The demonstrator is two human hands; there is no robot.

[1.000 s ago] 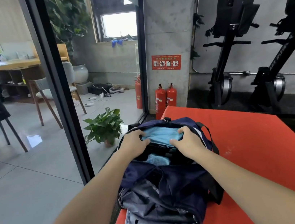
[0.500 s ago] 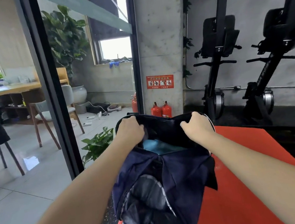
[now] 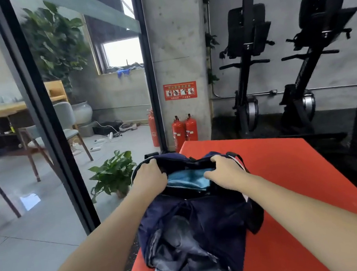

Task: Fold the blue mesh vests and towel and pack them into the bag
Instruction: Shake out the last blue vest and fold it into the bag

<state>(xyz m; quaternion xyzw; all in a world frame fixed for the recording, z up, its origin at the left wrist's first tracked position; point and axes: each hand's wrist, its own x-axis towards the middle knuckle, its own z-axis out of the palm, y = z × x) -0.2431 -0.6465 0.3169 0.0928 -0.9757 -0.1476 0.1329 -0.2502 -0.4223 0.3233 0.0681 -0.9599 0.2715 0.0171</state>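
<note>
Bag [image 3: 198, 219], navy fabric, lying on the red mat [image 3: 295, 188] with its mouth at the far end, between my two hands. Near end slumps toward me, a grey inner panel showing below my wrists.

Blue cloth [image 3: 188, 178], folded, inside the bag's mouth; sits between my fingers, just under the far rim. Whether it is vest or towel I cannot tell.

Left hand [image 3: 150, 177]: fingers curled over the left side of the bag's rim, gripping the fabric; knuckles up, fingertips hidden beyond the edge.

Right hand [image 3: 222, 170]: fingers curled round the right side of the rim, thumb lying toward the blue cloth and touching or nearly touching it.

Strap [image 3: 237, 158], dark with a pale edge, loops just beyond my right fingers.

Potted plant [image 3: 113, 174], on the floor left of my left fingers, past the mat's edge.

Fire extinguishers [image 3: 184, 129], red, two together beyond my fingertips against the concrete pillar [image 3: 175, 44].
</note>
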